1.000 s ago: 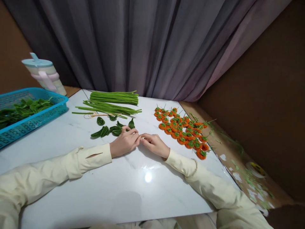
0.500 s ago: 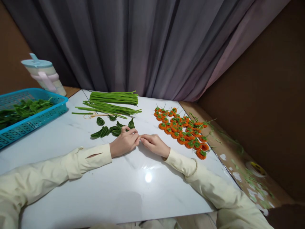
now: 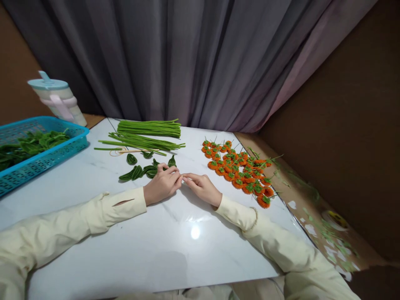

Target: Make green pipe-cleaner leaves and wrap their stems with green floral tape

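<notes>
My left hand and my right hand rest on the white marble-look tabletop, their fingertips meeting in the middle. Both have the fingers curled and pinched together, and whatever they pinch is too small to make out. Right behind the left hand lie several folded green leaf shapes. A cluster of small orange flowers with green centres sits just right of my right hand. Farther back lie bundles of long green stems.
A blue plastic basket holding green leaves stands at the left edge, with a pale lidded cup behind it. A grey curtain hangs at the back. Green scraps litter the brown surface to the right of the table.
The hands have hardly moved; the left fingers have shifted slightly over the leaf shapes and the fingertips stay together.
</notes>
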Demonstrator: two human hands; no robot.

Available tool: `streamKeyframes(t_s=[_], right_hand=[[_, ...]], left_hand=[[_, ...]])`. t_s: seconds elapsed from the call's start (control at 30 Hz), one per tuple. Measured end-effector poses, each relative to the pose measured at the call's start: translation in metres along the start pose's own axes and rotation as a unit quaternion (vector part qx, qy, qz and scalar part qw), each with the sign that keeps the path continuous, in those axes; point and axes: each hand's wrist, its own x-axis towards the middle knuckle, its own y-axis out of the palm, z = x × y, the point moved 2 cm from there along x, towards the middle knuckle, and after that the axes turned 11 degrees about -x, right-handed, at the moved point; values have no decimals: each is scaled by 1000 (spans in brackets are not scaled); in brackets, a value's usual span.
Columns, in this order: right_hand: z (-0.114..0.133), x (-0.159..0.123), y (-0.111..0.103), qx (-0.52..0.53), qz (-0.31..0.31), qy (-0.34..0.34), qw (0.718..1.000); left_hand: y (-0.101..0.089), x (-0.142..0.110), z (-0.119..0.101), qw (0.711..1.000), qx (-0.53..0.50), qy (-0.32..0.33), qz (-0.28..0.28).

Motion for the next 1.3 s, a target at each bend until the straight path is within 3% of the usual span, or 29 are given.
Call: streamKeyframes(t_s=[0.1,0.2,0.37,0.47,0.6,0.73,0.83,0.93,1.03,1.13,1.3], right_hand=[[-1,2,-2,145,11,51,988],[-1,4,-3,249,12,68,966],[-2,5,-3,292,-13,50,955],[-1,4,0,286,24,19,958],[-2,4,2,296,49,-6,954],[-7,5,1,300,22,32,953],[-8,5,-1,292,6,54,955],[-7,5,-1,284,3,65,957],[-6,5,-2,276,2,72,958],[-4,5,-3,269,-3,71,960],[-6,4,-1,259,-7,81,963]], left_hand=[[-1,2,3,990,-102,-101,13],[-4,6,6,948,-248,-202,-6],[-8,14,11,866,-403,-286,-70],[-10,15,14,858,-407,-305,-73],[-13,15,15,914,-344,-209,-40],[-26,16,22,987,-158,-13,-2],[-41,18,29,994,-43,104,-8],[-52,21,32,983,-23,182,-13],[-53,22,29,965,-10,255,60],[-46,24,28,953,29,269,135],[-38,26,33,970,-24,164,175]])
